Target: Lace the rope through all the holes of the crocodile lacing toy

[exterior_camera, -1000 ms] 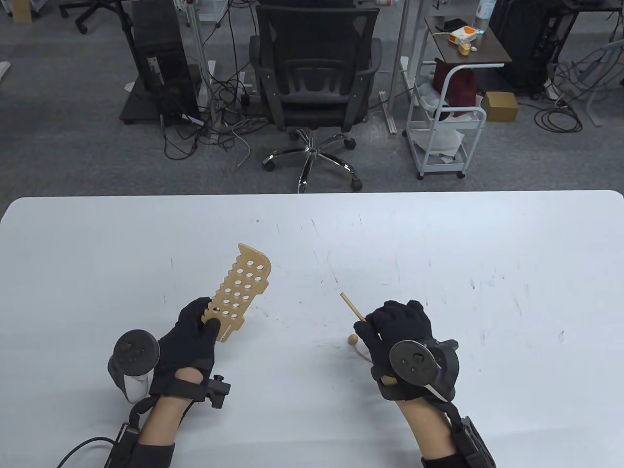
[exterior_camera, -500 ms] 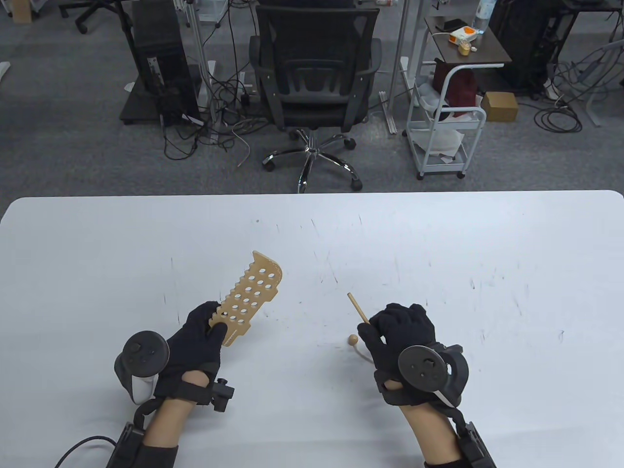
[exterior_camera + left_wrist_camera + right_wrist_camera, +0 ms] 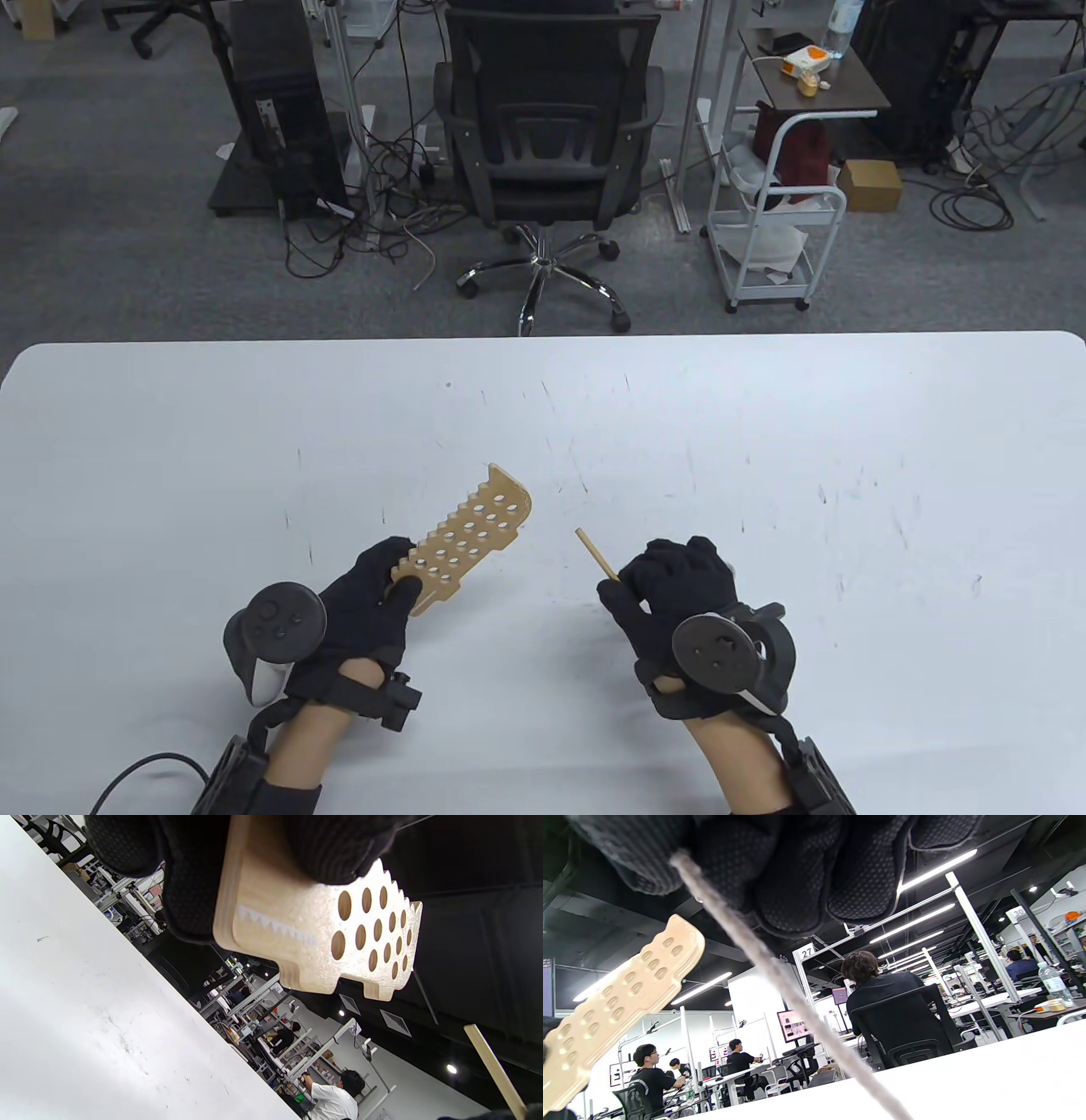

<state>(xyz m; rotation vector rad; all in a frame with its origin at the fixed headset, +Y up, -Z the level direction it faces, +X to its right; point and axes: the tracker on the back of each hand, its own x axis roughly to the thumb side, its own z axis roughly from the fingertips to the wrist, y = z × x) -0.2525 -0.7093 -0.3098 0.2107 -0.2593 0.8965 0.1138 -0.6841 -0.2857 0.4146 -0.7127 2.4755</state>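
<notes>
Gripping the crocodile (image 3: 469, 540) by its head end, my left hand (image 3: 366, 604) curls thumb and fingers around the board and holds it above the tabletop (image 3: 764, 441), tail end angled up and to the right. Every hole I can see in the left wrist view is bare, with no rope through any of them. To its right, my right hand (image 3: 670, 586) pinches the wooden needle (image 3: 595, 553) between closed fingers, its tip aimed at the crocodile and near the board's far end but not touching. The rope (image 3: 780, 984) trails down from that grip toward the tabletop, as the right wrist view shows.

I judge the task barely begun: both pieces are in hand and lined up, while the first pass and all the others remain to do.

The tabletop is white and scuffed with small dark marks. Beyond it lies grey carpet with a black office chair (image 3: 547, 119), a white cart (image 3: 776, 221), cables and desk legs. The wrist views show people seated at desks under strip lights.
</notes>
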